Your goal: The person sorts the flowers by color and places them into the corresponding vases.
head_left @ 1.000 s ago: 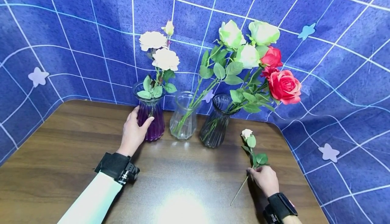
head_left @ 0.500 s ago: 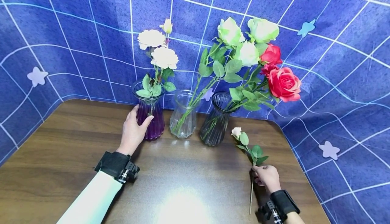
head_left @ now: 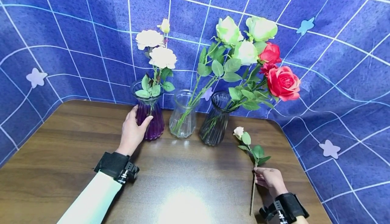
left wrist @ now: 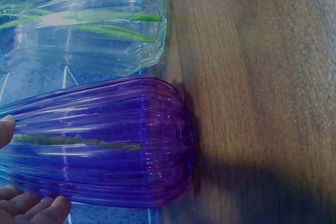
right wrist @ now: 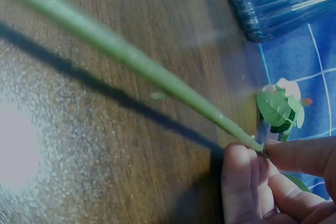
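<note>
My left hand (head_left: 132,130) grips the ribbed purple glass vase (head_left: 154,124), thumb on the near side and fingers at the left. White flowers (head_left: 163,57) with a small bud stand in that vase, and one stem (left wrist: 79,140) shows through its glass in the left wrist view. At the right of the table, my right hand (head_left: 270,180) pinches the stem of a single white rose (head_left: 239,131) between thumb and fingers. The rose's bare stem end (right wrist: 121,51) runs out past the fingertips, with its shadow on the wood beside it.
A clear glass vase (head_left: 182,125) with white-green roses (head_left: 246,53) stands beside the purple one. To its right is a dark grey vase (head_left: 213,132) holding red roses (head_left: 283,83), leaning right. Blue patterned cloth (head_left: 91,47) hangs behind the wooden table (head_left: 61,156).
The right hand has turned the white rose: its stem end swung right and the bloom shifted left. The right hand moved slightly right. The left hand stays on the purple vase.
</note>
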`<state>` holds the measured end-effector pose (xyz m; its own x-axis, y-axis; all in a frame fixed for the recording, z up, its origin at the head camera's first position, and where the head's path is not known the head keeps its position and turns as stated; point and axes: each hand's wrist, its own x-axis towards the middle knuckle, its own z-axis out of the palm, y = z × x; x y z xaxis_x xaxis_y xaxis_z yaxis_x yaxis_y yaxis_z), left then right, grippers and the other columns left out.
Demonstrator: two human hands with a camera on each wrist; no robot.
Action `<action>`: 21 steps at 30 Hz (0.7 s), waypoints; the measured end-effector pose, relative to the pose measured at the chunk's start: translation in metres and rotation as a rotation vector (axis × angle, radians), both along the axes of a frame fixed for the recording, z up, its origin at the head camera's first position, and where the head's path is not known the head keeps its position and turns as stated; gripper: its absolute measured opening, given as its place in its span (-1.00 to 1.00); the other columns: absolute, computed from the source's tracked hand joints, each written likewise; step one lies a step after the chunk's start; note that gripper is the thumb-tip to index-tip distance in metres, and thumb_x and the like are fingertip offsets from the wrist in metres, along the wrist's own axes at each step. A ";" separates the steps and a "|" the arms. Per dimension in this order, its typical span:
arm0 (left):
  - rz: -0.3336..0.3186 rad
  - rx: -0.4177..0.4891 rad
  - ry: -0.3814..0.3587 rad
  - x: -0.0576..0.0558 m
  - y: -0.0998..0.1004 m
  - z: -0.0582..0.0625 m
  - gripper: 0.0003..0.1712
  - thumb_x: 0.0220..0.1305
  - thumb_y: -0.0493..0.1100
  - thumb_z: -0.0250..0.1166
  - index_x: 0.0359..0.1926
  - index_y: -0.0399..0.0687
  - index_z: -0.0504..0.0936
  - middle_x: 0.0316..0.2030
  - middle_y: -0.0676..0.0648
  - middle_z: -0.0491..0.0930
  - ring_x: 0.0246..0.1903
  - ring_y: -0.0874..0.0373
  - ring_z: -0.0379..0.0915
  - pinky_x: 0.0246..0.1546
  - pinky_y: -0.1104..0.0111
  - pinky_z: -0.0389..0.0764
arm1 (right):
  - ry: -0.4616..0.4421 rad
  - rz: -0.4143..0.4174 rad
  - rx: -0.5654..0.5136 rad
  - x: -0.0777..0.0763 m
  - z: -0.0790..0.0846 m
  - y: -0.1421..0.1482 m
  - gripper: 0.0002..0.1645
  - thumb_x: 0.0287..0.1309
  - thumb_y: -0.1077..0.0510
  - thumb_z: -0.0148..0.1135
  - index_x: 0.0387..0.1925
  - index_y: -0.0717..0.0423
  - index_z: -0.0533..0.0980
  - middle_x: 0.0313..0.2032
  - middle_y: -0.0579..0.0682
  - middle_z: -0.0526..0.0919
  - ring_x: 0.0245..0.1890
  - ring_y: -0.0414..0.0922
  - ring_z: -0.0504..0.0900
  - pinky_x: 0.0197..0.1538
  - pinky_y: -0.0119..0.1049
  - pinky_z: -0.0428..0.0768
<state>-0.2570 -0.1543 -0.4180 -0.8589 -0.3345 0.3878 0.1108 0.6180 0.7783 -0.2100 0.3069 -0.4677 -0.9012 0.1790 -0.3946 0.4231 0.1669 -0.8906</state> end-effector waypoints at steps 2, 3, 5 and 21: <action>-0.001 -0.004 -0.002 0.000 0.000 0.000 -0.20 0.22 0.00 0.27 0.33 -0.33 0.19 0.17 -0.43 0.34 0.15 -0.30 0.31 0.18 -0.04 0.32 | -0.003 -0.006 -0.044 0.001 0.000 0.002 -0.63 0.15 0.33 0.09 -0.08 0.58 0.46 -0.61 -0.10 0.60 -0.56 -0.27 0.58 -0.40 -0.45 0.63; -0.003 -0.005 -0.003 0.000 0.000 0.000 -0.20 0.22 0.00 0.27 0.33 -0.33 0.19 0.18 -0.43 0.34 0.15 -0.30 0.31 0.18 -0.04 0.32 | -0.002 -0.008 -0.067 0.001 0.000 0.003 -0.66 0.16 0.34 0.08 -0.09 0.56 0.47 -0.60 -0.11 0.60 -0.56 -0.27 0.59 -0.40 -0.45 0.63; -0.005 -0.006 -0.005 0.000 0.000 0.000 -0.20 0.22 0.00 0.27 0.33 -0.33 0.19 0.18 -0.43 0.34 0.15 -0.30 0.31 0.18 -0.04 0.32 | 0.001 -0.018 -0.116 0.001 0.001 0.004 -0.73 0.18 0.35 0.08 -0.13 0.47 0.52 -0.58 -0.11 0.61 -0.54 -0.27 0.60 -0.38 -0.46 0.63; -0.002 -0.009 -0.006 0.000 0.000 0.001 -0.20 0.22 0.00 0.27 0.32 -0.33 0.19 0.19 -0.43 0.33 0.14 -0.31 0.32 0.16 -0.05 0.34 | 0.244 -0.321 -0.430 0.009 0.045 0.007 -0.67 0.20 0.31 0.15 -0.60 -0.07 0.64 -0.61 -0.18 0.64 -0.56 -0.34 0.60 -0.35 -0.52 0.62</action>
<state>-0.2574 -0.1546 -0.4172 -0.8621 -0.3295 0.3851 0.1070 0.6244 0.7737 -0.2005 0.3138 -0.4231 -0.9022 0.3275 -0.2805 0.1676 -0.3331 -0.9279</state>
